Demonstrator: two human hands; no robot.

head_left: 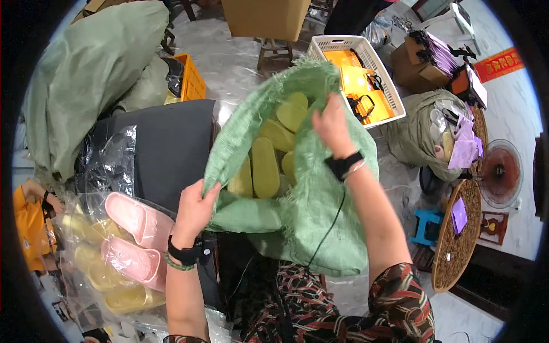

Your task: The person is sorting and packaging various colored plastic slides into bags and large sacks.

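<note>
A large green woven sack stands before me with its mouth spread wide. Inside lie several yellow-green slippers, some with the soles facing up. My left hand is closed on the near-left rim of the sack, thumb over the cloth. My right hand, a little blurred, grips the frayed right rim of the sack. To the left of my left hand, pink slippers and more yellow ones lie in clear plastic bags.
A dark grey padded surface adjoins the sack on the left, with clear plastic on it. Beyond the sack stands a white basket of orange packs. A filled sack, round woven tray and fan are right.
</note>
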